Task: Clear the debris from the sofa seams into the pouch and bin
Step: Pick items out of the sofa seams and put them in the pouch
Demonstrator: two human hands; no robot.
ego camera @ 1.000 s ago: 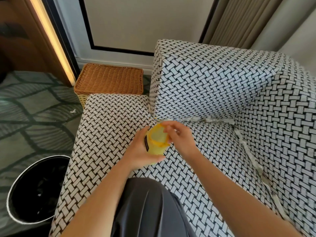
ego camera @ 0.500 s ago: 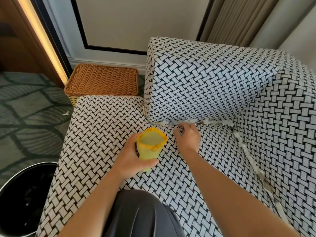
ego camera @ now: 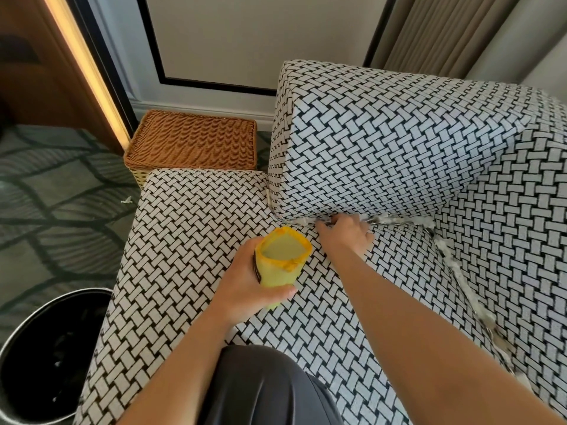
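My left hand (ego camera: 248,286) grips a yellow pouch (ego camera: 280,260), upright with its mouth open, just above the black-and-white woven sofa seat (ego camera: 190,240). My right hand (ego camera: 346,233) reaches into the back seam under the sofa's back cushion (ego camera: 399,154), fingers pinching at white debris (ego camera: 389,220) there; what the fingertips hold is hidden. More white debris (ego camera: 460,271) runs down the right side seam. A round black bin (ego camera: 40,357) stands on the floor at lower left.
A brown wicker basket (ego camera: 193,142) sits behind the seat against the wall. A white scrap (ego camera: 126,200) lies on the patterned green carpet. My dark-clothed knee (ego camera: 260,388) rests on the seat's front. Curtains hang at upper right.
My right hand has left the pouch's mouth and gone forward to the back seam, into the debris. The pouch has come down a little with my left hand.
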